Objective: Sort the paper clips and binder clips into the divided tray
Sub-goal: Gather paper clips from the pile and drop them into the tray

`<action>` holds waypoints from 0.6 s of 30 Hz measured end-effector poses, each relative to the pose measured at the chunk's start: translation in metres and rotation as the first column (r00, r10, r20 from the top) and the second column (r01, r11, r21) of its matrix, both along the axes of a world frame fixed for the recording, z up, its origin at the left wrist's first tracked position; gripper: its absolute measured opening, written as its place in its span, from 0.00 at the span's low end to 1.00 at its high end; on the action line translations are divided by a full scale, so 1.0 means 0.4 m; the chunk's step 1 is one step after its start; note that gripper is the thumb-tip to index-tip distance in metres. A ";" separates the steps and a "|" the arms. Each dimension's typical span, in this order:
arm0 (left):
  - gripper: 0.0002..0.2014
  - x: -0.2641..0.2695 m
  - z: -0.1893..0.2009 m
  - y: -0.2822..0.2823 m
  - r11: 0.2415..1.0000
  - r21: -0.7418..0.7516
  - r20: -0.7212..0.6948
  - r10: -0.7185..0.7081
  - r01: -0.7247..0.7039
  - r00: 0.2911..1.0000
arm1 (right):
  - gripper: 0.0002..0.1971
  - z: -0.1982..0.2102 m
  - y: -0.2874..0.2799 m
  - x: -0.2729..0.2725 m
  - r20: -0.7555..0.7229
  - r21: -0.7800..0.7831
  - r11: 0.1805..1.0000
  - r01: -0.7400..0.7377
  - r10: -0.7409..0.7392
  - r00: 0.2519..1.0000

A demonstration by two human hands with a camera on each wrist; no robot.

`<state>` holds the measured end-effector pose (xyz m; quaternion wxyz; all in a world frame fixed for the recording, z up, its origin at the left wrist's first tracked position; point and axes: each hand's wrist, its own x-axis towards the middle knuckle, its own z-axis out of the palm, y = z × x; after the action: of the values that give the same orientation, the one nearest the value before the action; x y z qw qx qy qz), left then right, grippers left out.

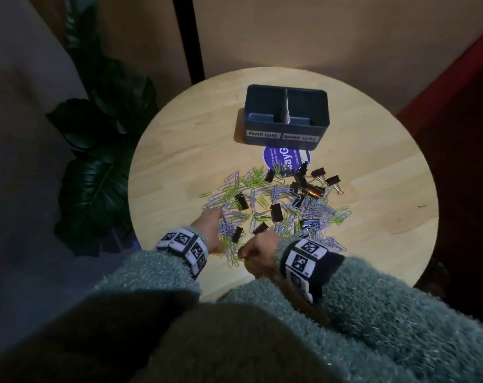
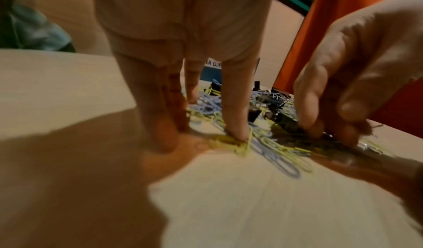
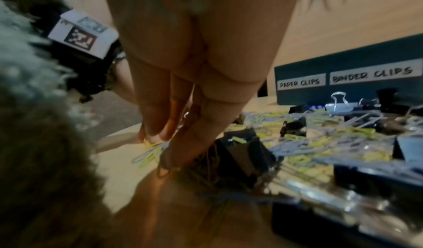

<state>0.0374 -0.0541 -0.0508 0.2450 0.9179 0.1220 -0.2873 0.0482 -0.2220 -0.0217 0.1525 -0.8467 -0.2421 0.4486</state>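
Observation:
A blue divided tray (image 1: 286, 129) stands at the back of the round table, labelled PAPER CLIPS on its left half and BINDER CLIPS on its right (image 3: 320, 96). In front of it lies a mixed heap of lilac and yellow-green paper clips (image 1: 235, 189) and black binder clips (image 1: 276, 211). My left hand (image 1: 217, 225) is at the heap's near-left edge, its straight fingers (image 2: 235, 125) pressing down on yellow paper clips (image 2: 231, 143). My right hand (image 1: 251, 250) is beside it at the near edge, fingers curled and pinching paper clips (image 3: 148, 154) off the table (image 2: 327, 134).
A purple round sticker (image 1: 273, 158) lies between tray and heap, partly under clips. The wooden table (image 1: 179, 150) shows bare wood to the left, right and near edge. A dark leafy plant (image 1: 96, 167) stands left of the table; a red surface (image 1: 456, 78) is at the right.

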 end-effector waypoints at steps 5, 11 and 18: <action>0.30 0.020 -0.006 -0.015 0.990 -0.113 0.092 0.091 -0.081 0.992 | 0.15 -0.043 0.013 0.074 0.135 -0.198 0.977 -0.084 0.112 0.985; 0.44 0.031 -0.008 -0.008 0.998 -0.058 0.100 0.010 -0.005 0.995 | 0.14 -0.038 -0.008 0.154 0.247 -0.271 0.962 0.041 0.028 0.968; 0.25 0.039 -0.040 -0.005 0.998 -0.028 0.157 0.056 -0.052 0.986 | 0.17 -0.064 0.048 0.119 0.386 0.108 0.984 -0.140 0.088 0.918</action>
<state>0.0529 -0.0560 -0.0667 0.2725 0.9311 0.1237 -0.2087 0.0957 -0.2027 -0.0473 0.1326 -0.8898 -0.3455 0.2671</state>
